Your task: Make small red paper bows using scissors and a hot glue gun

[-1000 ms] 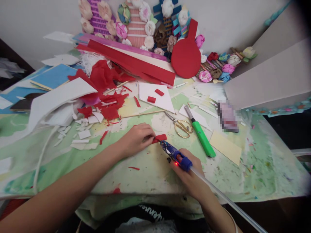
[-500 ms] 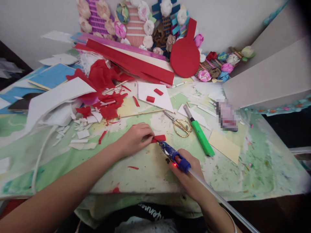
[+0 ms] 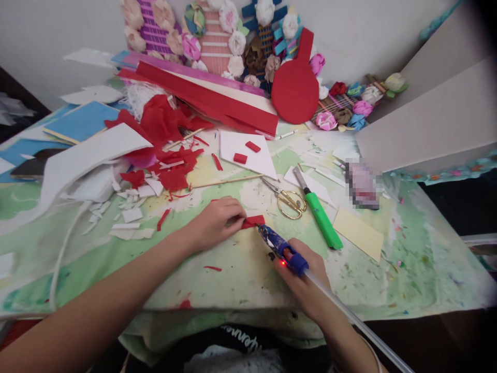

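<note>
My left hand [image 3: 218, 221] is closed, its fingers pinching a small red foam piece [image 3: 254, 220] down on the stained table cover [image 3: 240, 274]. My right hand [image 3: 306, 282] grips a blue glue gun [image 3: 281, 249] with a red light lit and a clear glue stick [image 3: 349, 316] trailing back from it. The gun's nozzle touches the right end of the red piece.
Gold scissors [image 3: 289, 201], a green utility knife [image 3: 320, 210] and a tan card [image 3: 359, 234] lie to the right. A white sheet [image 3: 248, 158] bears two small red blocks. Red and white scraps [image 3: 159, 160] pile at the left; paper-flower crafts [image 3: 233, 41] and a red paddle shape [image 3: 295, 88] stand behind.
The glue gun's nozzle has slid slightly right along the red piece. My left hand stays put.
</note>
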Demonstrator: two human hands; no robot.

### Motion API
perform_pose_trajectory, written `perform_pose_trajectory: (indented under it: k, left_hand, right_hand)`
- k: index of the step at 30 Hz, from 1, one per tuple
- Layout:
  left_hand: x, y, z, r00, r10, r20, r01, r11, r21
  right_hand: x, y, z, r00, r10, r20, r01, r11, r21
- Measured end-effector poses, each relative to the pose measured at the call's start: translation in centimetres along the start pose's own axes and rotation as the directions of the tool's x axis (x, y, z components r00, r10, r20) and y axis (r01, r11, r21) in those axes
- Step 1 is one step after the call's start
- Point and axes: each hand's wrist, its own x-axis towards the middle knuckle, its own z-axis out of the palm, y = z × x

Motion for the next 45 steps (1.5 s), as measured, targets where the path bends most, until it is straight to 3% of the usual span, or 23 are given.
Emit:
perform_pose_trajectory:
  k: [17, 27, 35, 45]
  left_hand:
    - [0.0, 0.0, 0.0, 1.000, 0.002, -0.011, -0.002, 1.000, 0.014]
    - [-0.1, 0.0, -0.1, 1.000, 0.013, -0.010, -0.013, 1.000, 0.009]
    - [0.0, 0.0, -0.2, 1.000, 0.017, -0.007, -0.017, 1.000, -0.007]
    - [-0.2, -0.1, -0.1, 0.999, 0.037, -0.008, -0.037, 0.999, -0.024]
  right_hand:
    - [-0.3, 0.9, -0.9, 0.996, 0.083, -0.034, -0.084, 0.996, -0.015]
    - [-0.7, 0.7, -1.4, 0.997, 0.022, -0.072, -0.022, 1.000, -0.004]
    - [-0.3, -0.7, -0.1, 0.992, -0.127, 0.012, 0.128, 0.991, -0.046]
    - [0.3, -0.9, 1.0, 0.993, -0.108, 0.039, 0.110, 0.992, -0.057]
